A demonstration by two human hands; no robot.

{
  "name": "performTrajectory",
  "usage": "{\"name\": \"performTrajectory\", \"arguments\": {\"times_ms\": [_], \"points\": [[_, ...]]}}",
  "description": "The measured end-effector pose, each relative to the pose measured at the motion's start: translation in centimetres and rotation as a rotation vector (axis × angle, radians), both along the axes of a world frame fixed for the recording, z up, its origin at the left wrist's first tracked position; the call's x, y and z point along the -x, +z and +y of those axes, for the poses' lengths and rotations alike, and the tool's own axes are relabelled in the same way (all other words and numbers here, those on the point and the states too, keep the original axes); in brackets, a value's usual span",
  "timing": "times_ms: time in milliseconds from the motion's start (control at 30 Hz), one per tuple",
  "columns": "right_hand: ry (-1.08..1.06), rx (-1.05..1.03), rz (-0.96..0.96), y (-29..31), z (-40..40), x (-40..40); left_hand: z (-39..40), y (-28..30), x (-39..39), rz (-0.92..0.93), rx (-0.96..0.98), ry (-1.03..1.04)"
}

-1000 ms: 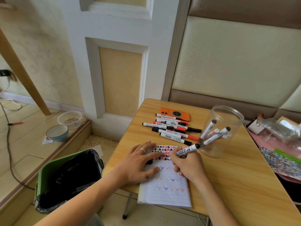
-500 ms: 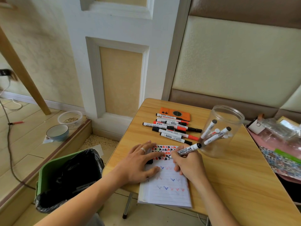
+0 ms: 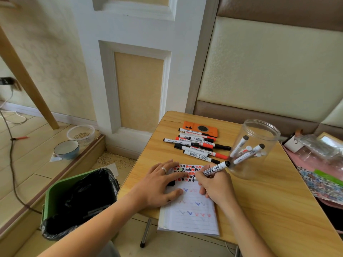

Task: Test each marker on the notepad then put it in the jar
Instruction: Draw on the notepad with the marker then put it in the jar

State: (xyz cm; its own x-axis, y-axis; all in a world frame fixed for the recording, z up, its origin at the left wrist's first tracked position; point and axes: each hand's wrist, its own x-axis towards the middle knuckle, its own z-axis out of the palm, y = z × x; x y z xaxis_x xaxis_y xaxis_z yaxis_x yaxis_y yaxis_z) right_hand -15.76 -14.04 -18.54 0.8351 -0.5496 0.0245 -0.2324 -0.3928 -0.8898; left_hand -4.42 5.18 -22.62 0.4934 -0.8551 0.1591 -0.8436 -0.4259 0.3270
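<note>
Marker point(image 3: 216, 168): gripped in right hand point(image 3: 215, 186), tip on notepad point(image 3: 193, 210), lower centre; left hand point(image 3: 159, 184) flat, pinning page. Step: testing. Next: recap, drop in jar point(image 3: 254, 145).

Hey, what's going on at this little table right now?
A person is testing markers on a notepad. The right hand grips a black-capped marker with its tip down on the page, while the left hand lies flat holding the notepad steady. Coloured tick marks already fill several lines. A few markers stand in the clear jar, and a pile of markers still waits on the table.
</note>
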Motion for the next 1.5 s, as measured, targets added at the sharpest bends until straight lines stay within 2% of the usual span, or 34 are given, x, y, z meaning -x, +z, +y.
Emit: {"name": "performTrajectory", "arguments": {"times_ms": [433, 800, 1267, 1400, 1500], "points": [[-0.003, 0.049, 0.046, 0.0, -0.1, -0.1, 0.0, -0.1, -0.1, 0.007, -0.012, 0.0], [-0.027, 0.033, 0.004, 0.0, 0.1, 0.0, 0.0, -0.1, -0.1, 0.008, -0.005, -0.004], [0.016, 0.053, 0.028, 0.1, 0.3, 0.1, 0.4, 0.3, 0.1, -0.031, 0.072, 0.01], [0.005, 0.003, -0.069, 0.5, 1.2, 0.2, 0.6, 0.2, 0.3, -0.012, 0.093, 0.043], [0.028, -0.167, -0.126, 0.5, 2.5, 0.2, 0.4, 0.1, 0.3, -0.023, 0.179, 0.029]]}}
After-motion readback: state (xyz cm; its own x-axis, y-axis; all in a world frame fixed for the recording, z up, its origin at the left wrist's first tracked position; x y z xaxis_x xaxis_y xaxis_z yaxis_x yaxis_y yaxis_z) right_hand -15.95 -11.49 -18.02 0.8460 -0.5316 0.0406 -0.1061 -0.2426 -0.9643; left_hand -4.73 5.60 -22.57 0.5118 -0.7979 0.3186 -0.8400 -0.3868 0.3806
